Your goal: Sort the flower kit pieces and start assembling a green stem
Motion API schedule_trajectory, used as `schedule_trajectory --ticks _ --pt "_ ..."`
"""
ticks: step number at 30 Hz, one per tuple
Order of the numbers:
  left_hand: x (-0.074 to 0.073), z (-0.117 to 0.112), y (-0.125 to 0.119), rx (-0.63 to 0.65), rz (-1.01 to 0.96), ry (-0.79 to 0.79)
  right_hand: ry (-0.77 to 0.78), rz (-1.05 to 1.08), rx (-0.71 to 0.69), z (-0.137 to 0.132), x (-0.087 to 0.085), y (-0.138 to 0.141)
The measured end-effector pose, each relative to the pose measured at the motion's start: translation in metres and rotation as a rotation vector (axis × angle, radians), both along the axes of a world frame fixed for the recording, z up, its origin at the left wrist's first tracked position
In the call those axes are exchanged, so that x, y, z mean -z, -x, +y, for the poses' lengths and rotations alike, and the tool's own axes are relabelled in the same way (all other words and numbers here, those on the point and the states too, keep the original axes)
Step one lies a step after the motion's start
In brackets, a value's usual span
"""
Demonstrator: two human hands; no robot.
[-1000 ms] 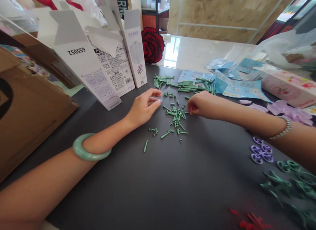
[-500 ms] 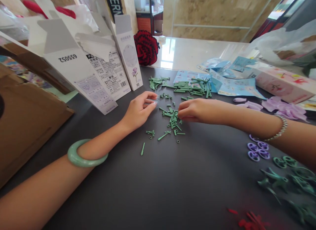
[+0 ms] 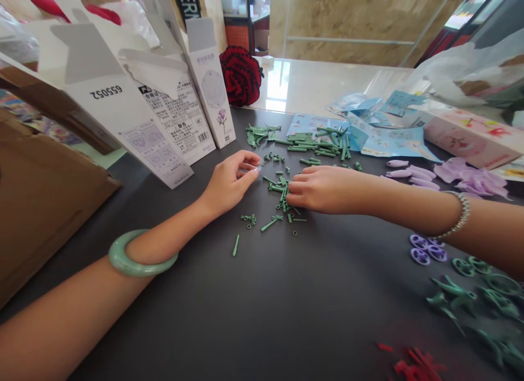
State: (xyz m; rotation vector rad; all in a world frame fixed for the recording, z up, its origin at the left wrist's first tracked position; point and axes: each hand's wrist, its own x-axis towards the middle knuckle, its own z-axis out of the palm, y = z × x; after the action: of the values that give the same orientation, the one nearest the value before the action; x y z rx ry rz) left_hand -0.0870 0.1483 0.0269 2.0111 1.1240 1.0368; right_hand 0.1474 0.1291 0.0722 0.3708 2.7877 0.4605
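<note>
My left hand [image 3: 229, 183] rests on the dark tabletop [image 3: 327, 299], its fingertips curled close together. Nothing shows between them. A loose heap of small green plastic stem parts [image 3: 279, 189] lies just beyond those fingertips. My right hand [image 3: 323, 190] reaches over the heap, its fingers touching the parts at its right side and hiding some of them. Longer green rods [image 3: 311, 143] lie in a looser pile behind it, with green plastic leaves [image 3: 262, 134] to their left. One loose green rod [image 3: 236, 245] sits alone nearer me.
Lilac petals [image 3: 470, 176], purple rings [image 3: 428, 249], green sepals [image 3: 454, 296] and red pieces [image 3: 413, 365] lie to the right. White product boxes [image 3: 176, 119] and a cardboard carton [image 3: 45, 201] stand at left. Blue instruction sheets [image 3: 393, 143] lie at the back.
My right hand has slid left and down onto the heap of green parts. My left hand has stayed almost still, and the view has shifted slightly.
</note>
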Motion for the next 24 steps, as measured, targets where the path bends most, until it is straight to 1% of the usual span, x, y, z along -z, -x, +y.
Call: schedule_trajectory --ticks 4,7,12,14,16,18,20,22,24 --pt "-0.002 -0.001 -0.001 -0.004 0.018 -0.013 -0.01 -0.029 -0.088 0.004 -0.003 -0.001" --pt "-0.002 -0.001 -0.001 -0.01 0.026 -0.023 0.016 -0.038 -0.099 0.005 -0.004 -0.002" --pt "-0.001 0.0 -0.001 -0.019 0.028 -0.024 0.137 0.03 0.019 0.01 -0.001 -0.002" --pt "-0.001 0.0 -0.001 -0.022 0.026 -0.019 0.191 0.107 0.07 0.016 0.0 -0.006" --pt "-0.002 0.0 -0.001 -0.024 0.026 -0.013 0.206 0.199 0.109 0.024 -0.001 -0.013" --pt "-0.002 -0.001 -0.001 -0.025 0.027 -0.009 0.193 0.258 0.12 0.032 -0.003 -0.02" --pt "-0.003 -0.001 -0.001 -0.026 0.029 -0.008 0.183 0.254 0.104 0.037 -0.004 -0.024" --pt "-0.003 -0.001 -0.001 -0.03 0.03 -0.007 0.201 0.22 0.085 0.038 -0.003 -0.024" --pt "-0.003 -0.001 -0.001 -0.034 0.03 -0.004 0.218 0.222 0.123 0.033 -0.001 -0.02"
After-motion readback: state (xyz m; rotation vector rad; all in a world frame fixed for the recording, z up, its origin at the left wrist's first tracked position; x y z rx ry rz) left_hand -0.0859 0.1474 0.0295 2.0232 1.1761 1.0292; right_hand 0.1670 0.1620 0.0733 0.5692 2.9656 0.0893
